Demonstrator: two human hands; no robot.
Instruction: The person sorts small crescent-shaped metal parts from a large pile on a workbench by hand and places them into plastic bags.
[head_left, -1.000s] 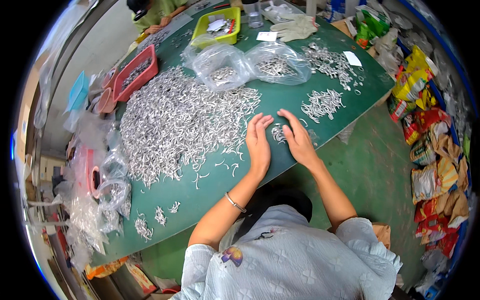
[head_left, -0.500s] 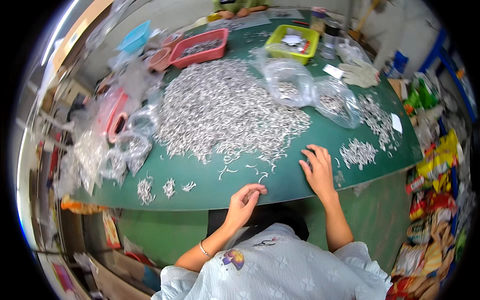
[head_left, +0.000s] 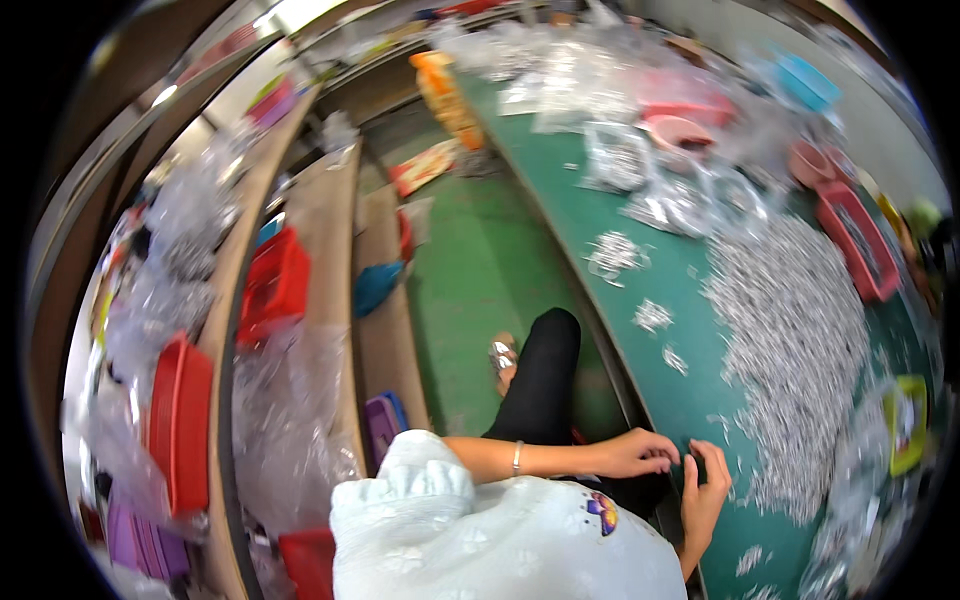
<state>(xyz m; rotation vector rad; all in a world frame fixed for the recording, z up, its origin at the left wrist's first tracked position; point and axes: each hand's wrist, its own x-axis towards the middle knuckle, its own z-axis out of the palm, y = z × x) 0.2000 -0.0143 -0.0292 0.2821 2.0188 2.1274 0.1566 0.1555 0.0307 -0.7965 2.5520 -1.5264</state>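
My left hand (head_left: pixel 640 455), a bracelet on its wrist, is at the edge of the green table (head_left: pixel 592 248). Its fingers are curled together, and anything in them is too small to make out. Close beside it is my right hand (head_left: pixel 706 492), thumb and fingers apart and curved, with nothing visible between them. Beyond both hands spreads a large heap of small curved silver metal pieces (head_left: pixel 790 370). Smaller piles of the same pieces lie along the table edge: a larger one (head_left: pixel 617 256), a middling one (head_left: pixel 652 316) and a tiny one (head_left: pixel 675 360).
Clear plastic bags (head_left: pixel 615 158) of pieces, a pink basin (head_left: pixel 680 133) and a red tray (head_left: pixel 858 240) crowd the table. A yellow-green basket (head_left: pixel 908 425) stands at the right. To my left, wooden shelves (head_left: pixel 232 400) hold red bins (head_left: pixel 180 425) and plastic bags. Green floor (head_left: pixel 455 270) lies between.
The view has swung strongly to the left, bringing the shelves and floor into sight. My hands have come closer together at the table edge.
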